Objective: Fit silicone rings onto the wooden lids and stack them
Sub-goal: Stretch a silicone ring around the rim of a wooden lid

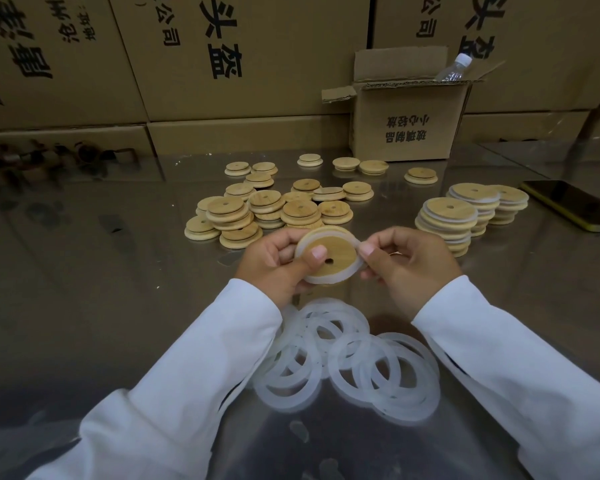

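My left hand point(274, 263) grips a round wooden lid point(340, 252) with a small centre hole, thumb pressed on its face. A translucent silicone ring point(321, 279) sits around the lid's rim. My right hand point(407, 263) pinches that ring at the lid's right edge. Several loose silicone rings point(361, 358) lie in a pile on the table below my hands. Bare wooden lids point(267, 209) are heaped behind my hands. Stacks of lids with rings fitted point(445, 220) stand at the right.
The shiny table point(101, 271) reflects the cardboard boxes point(222, 64) walled along its back. A small open box point(406, 123) holding a plastic bottle point(452, 69) stands at the back right. A phone point(574, 206) lies at the far right.
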`<state>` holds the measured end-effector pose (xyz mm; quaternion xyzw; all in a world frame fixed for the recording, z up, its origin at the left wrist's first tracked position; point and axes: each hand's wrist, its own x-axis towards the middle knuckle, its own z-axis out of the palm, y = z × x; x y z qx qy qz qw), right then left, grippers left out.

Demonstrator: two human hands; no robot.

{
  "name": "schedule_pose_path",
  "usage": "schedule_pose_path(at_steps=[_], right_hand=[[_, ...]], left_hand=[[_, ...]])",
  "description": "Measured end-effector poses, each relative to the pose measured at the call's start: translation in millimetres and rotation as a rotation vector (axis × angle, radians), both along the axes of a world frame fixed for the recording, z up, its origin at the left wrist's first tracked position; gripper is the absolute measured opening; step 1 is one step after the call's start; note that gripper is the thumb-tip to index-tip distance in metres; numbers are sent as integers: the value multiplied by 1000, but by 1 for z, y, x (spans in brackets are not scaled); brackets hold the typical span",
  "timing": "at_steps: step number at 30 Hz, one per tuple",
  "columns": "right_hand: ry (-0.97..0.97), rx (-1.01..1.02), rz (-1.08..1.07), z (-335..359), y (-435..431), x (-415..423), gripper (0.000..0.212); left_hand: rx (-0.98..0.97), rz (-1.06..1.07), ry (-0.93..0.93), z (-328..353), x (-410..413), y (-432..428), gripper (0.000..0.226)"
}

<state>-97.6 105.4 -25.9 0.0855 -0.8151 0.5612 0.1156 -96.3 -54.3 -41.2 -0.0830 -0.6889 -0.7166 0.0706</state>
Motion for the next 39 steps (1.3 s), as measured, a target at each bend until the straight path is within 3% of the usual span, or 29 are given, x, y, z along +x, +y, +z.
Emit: schedule_pose_path(at_steps=[6, 11, 16, 19, 25, 39], right_hand=[[66, -21, 42, 2, -1, 3, 14], [62, -65, 31, -3, -3, 4, 7], [72, -33, -16, -6, -5, 3, 12], [92, 13, -18, -7, -3, 1, 17], [175, 181, 31, -6, -5, 4, 22], [105, 131, -18, 0, -1, 0, 20]], left_hand=[[96, -35, -29, 0, -1, -2, 22], [133, 3, -75, -1, -1, 3, 10], [214, -21, -115, -1, -1, 5, 24], [155, -62, -125, -2, -2, 5, 30], [-76, 31, -70, -2, 0, 4, 9], [-122, -5, 8, 8, 1, -1, 12]])
